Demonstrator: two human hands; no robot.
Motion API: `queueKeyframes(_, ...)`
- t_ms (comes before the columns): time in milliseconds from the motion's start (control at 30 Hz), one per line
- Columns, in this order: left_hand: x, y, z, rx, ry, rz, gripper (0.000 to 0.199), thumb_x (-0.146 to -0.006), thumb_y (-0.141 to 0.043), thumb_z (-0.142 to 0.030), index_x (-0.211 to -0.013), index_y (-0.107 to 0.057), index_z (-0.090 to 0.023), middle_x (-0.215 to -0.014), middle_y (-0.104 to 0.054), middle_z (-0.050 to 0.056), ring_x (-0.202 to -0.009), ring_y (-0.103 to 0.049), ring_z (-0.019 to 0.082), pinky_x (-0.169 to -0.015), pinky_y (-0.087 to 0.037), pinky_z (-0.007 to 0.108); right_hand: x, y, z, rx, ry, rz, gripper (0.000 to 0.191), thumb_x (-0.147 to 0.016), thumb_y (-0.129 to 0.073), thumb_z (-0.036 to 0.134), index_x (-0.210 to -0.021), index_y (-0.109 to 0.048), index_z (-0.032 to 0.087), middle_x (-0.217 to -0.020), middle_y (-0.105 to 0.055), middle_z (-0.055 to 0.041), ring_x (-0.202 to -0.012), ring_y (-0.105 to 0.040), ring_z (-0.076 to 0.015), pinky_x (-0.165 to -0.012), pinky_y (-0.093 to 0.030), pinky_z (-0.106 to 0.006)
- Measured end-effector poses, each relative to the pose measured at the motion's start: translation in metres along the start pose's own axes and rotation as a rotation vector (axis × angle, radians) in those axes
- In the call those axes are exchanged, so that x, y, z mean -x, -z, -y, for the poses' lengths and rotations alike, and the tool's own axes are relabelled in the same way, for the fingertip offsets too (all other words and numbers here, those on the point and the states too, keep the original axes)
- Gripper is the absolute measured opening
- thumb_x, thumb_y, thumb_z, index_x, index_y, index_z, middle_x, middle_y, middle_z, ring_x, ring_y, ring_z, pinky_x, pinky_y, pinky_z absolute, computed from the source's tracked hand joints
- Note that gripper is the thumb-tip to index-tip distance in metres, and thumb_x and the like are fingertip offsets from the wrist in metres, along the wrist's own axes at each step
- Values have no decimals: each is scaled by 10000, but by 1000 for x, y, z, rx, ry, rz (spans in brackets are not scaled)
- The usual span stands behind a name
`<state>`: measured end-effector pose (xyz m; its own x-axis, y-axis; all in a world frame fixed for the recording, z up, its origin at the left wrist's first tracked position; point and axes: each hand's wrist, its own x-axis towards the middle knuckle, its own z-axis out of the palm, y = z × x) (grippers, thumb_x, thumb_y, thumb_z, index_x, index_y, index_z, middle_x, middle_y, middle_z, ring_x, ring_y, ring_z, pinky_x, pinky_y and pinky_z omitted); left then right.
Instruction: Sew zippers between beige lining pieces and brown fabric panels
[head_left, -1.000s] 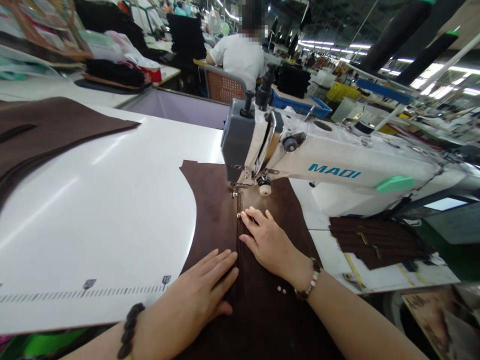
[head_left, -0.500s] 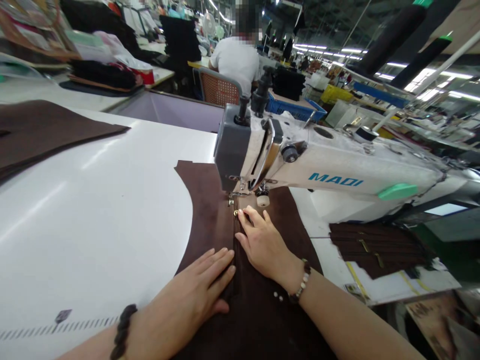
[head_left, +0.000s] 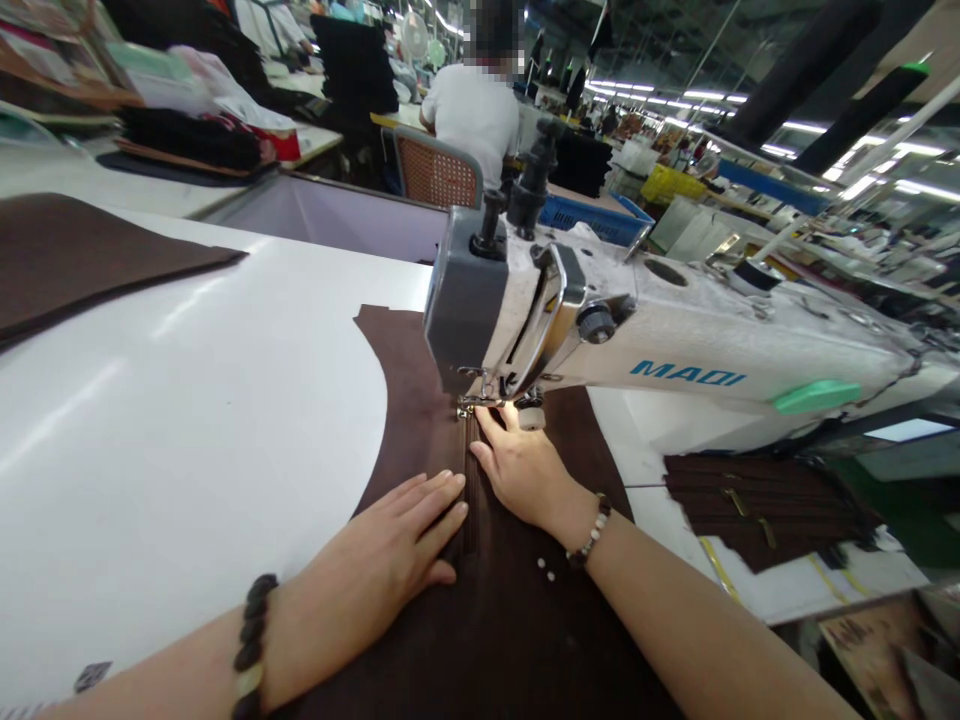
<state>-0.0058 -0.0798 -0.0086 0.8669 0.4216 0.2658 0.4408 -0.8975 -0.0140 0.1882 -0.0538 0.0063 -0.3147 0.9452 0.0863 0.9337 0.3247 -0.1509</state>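
Observation:
Dark brown fabric [head_left: 409, 385] lies under the needle end of a white sewing machine [head_left: 600, 360]. A narrow strip that looks like a zipper [head_left: 471, 510] runs down its middle toward the presser foot [head_left: 466, 410]. My left hand [head_left: 390, 560] rests flat on the fabric left of the strip, fingers stretched out. Just in front of the presser foot, my right hand [head_left: 529, 475] presses on the strip's right side, its fingers apart. Its foremost fingertips are partly hidden by the machine head.
Brown fabric pieces [head_left: 97, 255] lie at the left on the white table [head_left: 225, 400]. Brown strips with zippers [head_left: 757, 505] are stacked at the right. Two small white dots [head_left: 546, 570] show on the fabric. A person in a white shirt [head_left: 472, 120] sits ahead.
The fabric has slid slightly forward under the machine, with my hands moving along. The gold-coloured metal piece by my right fingertips is no longer visible near the presser foot. The view has shifted slightly.

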Motion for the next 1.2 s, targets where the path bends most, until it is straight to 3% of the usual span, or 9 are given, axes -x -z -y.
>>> queueKeyframes(167, -5, -1, 8, 12, -6, 3, 415, -851, -571, -377, -1136, -581, -76, -1212, -571, 179, -1101, -554, 289, -926, -491, 421, -9, -1, -6, 42, 32, -18, 348, -944, -336, 314, -1162, -568, 173, -1153, -572, -120, -1111, -506, -237, -1003, -364, -439)
queueKeyframes(367, -10, -6, 15, 41, 21, -55, 417, -933, -381, -387, -1151, -557, -77, -1198, -558, 166, -1105, -540, 271, -945, -475, 431, -19, -3, -18, 9, 68, 39, 351, -952, -325, 309, -1002, -641, 164, -992, -643, -93, -951, -570, -219, -914, -428, -384)
queueKeyframes(500, -6, 0, 6, 3, 29, -94, 448, -981, -207, -268, -1076, -591, -59, -1108, -602, 131, -1053, -565, 221, -963, -470, 370, -13, 5, -21, -77, 79, 28, 333, -940, -382, 308, -1111, -605, 129, -1071, -624, -118, -1034, -548, -220, -939, -421, -372)
queueKeyframes(600, 3, 7, -5, -39, 22, -102, 470, -971, -148, -142, -1049, -603, -48, -1101, -616, 114, -1039, -572, 185, -977, -463, 321, 8, 14, -13, -136, 94, 35, 399, -916, -445, 313, -1276, -484, 145, -1234, -537, -126, -1154, -481, -223, -1011, -367, -440)
queueKeyframes(700, 12, 10, -14, -35, 22, -90, 415, -974, -216, -195, -1089, -596, -74, -1155, -597, 119, -1080, -556, 213, -963, -479, 351, 34, 20, 1, -132, 79, 120, 450, -911, -447, 303, -1344, -395, 191, -1404, -371, -102, -1301, -327, -240, -1055, -253, -573)
queueKeyframes(800, 16, 9, -19, 9, 39, -56, 359, -961, -321, -290, -1166, -570, -134, -1194, -571, 132, -1085, -557, 258, -918, -507, 413, 51, 21, 9, -113, 22, 183, 462, -919, -418, 262, -1372, -345, 206, -1454, -290, -73, -1355, -231, -235, -1056, -186, -629)
queueKeyframes(933, 16, 8, -21, 39, 71, -47, 306, -936, -400, -274, -1131, -599, -148, -1183, -573, 140, -1080, -562, 266, -917, -503, 424, 53, 19, 5, -122, 36, 208, 466, -919, -427, 269, -1376, -332, 273, -1465, -268, -35, -1359, -230, -220, -1054, -172, -639)
queueKeyframes(1067, 15, 7, -22, 34, 46, -75, 313, -945, -380, -240, -1163, -573, -127, -1239, -557, 127, -1131, -538, 238, -971, -469, 389, 53, 17, 1, -79, 66, 212, 432, -924, -423, 273, -1354, -378, 273, -1469, -258, -45, -1366, -208, -232, -1043, -162, -652)
queueKeyframes(1200, 14, 7, -21, 24, 33, -27, 346, -952, -361, -260, -1201, -544, -105, -1234, -570, 127, -1138, -538, 239, -975, -465, 390, 54, 17, 0, -65, 79, 206, 433, -925, -421, 284, -1355, -374, 278, -1468, -260, -43, -1364, -214, -231, -1038, -166, -656)
